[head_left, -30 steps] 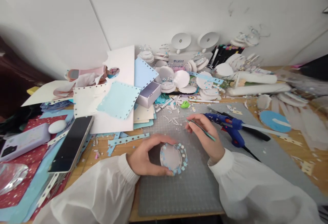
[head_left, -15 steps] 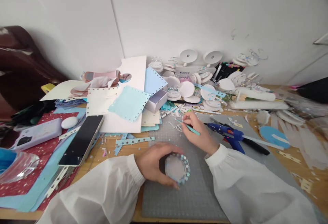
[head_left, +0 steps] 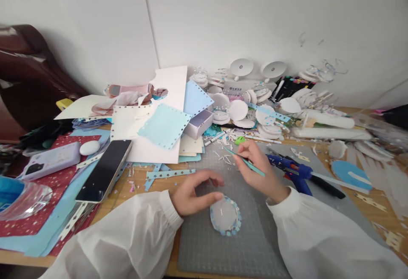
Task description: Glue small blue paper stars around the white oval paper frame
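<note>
A round white disc (head_left: pixel 225 214) with a rim of small blue and white pieces lies flat on the grey cutting mat (head_left: pixel 204 249). My left hand (head_left: pixel 195 195) is at its upper left, thumb and fingers apart; the thumb tip is at the disc's edge, and I cannot tell if it touches. Between the fingers of my right hand (head_left: pixel 259 164) is a pair of teal tweezers (head_left: pixel 256 169), pointing up and left over the mat. Beyond their tips lie white paper scraps (head_left: pixel 221 156).
A blue glue gun (head_left: pixel 291 169) lies right of my right hand. Punched blue paper (head_left: pixel 165 126), a small lilac box (head_left: pixel 199 125) and several white discs (head_left: pixel 238 110) fill the back. On the left are a phone (head_left: pixel 105 170) and a clear cup (head_left: pixel 35 200).
My left hand has let go of the disc and drawn up and left, leaving it on the mat. My right hand keeps the tweezers, slightly further right in the picture.
</note>
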`<state>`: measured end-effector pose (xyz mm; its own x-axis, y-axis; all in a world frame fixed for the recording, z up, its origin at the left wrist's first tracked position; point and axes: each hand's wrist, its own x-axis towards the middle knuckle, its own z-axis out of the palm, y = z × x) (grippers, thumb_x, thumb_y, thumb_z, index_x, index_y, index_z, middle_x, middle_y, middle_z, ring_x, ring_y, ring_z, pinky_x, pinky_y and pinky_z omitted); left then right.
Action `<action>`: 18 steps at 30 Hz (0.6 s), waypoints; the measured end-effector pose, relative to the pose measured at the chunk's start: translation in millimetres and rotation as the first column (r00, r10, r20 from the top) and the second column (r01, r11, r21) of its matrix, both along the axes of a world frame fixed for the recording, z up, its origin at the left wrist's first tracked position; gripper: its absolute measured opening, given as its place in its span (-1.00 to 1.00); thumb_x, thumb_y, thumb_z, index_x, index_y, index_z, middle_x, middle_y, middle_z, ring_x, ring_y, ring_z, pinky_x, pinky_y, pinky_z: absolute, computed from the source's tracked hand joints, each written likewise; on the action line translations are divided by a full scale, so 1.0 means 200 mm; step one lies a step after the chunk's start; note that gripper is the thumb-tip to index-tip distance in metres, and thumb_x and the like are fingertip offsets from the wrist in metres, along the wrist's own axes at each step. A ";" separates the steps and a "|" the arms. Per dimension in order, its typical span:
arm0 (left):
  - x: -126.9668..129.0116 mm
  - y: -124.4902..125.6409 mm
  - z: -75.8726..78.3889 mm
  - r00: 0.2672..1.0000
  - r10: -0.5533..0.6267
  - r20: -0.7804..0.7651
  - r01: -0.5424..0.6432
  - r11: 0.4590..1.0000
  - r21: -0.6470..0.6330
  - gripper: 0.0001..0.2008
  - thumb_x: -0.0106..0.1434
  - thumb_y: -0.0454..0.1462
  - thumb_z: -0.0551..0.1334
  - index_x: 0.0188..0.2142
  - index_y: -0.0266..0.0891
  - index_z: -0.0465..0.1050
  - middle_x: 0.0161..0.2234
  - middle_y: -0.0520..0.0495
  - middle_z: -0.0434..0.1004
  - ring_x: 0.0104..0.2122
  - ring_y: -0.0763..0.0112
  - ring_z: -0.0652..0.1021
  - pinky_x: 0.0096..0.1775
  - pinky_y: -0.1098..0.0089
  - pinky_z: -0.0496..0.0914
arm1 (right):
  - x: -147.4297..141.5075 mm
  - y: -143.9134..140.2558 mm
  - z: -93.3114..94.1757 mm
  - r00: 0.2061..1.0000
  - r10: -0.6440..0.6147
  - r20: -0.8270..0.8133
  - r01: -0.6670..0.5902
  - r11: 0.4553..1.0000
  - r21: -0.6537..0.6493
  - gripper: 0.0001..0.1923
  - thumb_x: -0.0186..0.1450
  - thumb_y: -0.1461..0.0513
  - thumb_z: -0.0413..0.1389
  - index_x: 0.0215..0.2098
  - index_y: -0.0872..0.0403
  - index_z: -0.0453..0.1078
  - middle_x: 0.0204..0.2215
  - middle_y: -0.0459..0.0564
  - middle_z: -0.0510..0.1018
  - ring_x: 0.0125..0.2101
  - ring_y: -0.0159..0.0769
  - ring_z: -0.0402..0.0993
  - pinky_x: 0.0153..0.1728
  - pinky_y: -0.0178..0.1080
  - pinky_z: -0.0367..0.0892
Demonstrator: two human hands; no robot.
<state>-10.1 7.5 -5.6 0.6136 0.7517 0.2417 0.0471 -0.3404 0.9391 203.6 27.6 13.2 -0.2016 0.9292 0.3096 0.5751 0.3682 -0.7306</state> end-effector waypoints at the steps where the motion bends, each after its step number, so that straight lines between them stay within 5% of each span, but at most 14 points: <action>1: 0.00 0.00 0.00 1.000 0.030 0.000 -0.030 0.999 -0.021 -0.73 0.23 -0.19 0.21 -0.14 -0.32 0.41 -0.23 -0.17 0.51 -0.24 0.32 0.48 -0.17 0.35 0.35 | 0.01 -0.03 0.00 1.000 -0.001 -0.017 0.001 1.000 -0.004 -0.88 0.28 0.26 -0.02 -0.29 -0.01 0.05 -0.60 -0.20 0.32 -0.62 -0.38 0.22 -0.52 -0.32 0.11; 5: 0.02 0.01 -0.02 0.997 0.080 -0.005 -0.080 0.995 -0.063 -0.77 0.25 -0.20 0.19 -0.21 -0.34 0.43 -0.29 -0.16 0.50 -0.29 0.34 0.47 -0.23 0.38 0.34 | 0.02 -0.07 -0.02 1.000 0.012 -0.005 -0.012 1.000 -0.002 -0.88 0.28 0.27 -0.03 -0.30 -0.01 0.06 -0.62 -0.20 0.32 -0.62 -0.37 0.22 -0.53 -0.31 0.12; 18: 0.02 0.01 -0.03 0.996 0.085 -0.025 -0.086 0.996 -0.039 -0.81 0.26 -0.22 0.16 -0.32 -0.35 0.43 -0.40 -0.11 0.44 -0.39 0.40 0.41 -0.31 0.41 0.29 | 0.00 0.15 -0.12 0.968 0.114 0.222 -0.117 0.993 0.001 -0.89 0.27 0.30 -0.08 -0.23 0.03 0.08 -0.39 -0.05 0.39 -0.39 -0.27 0.38 -0.34 -0.26 0.21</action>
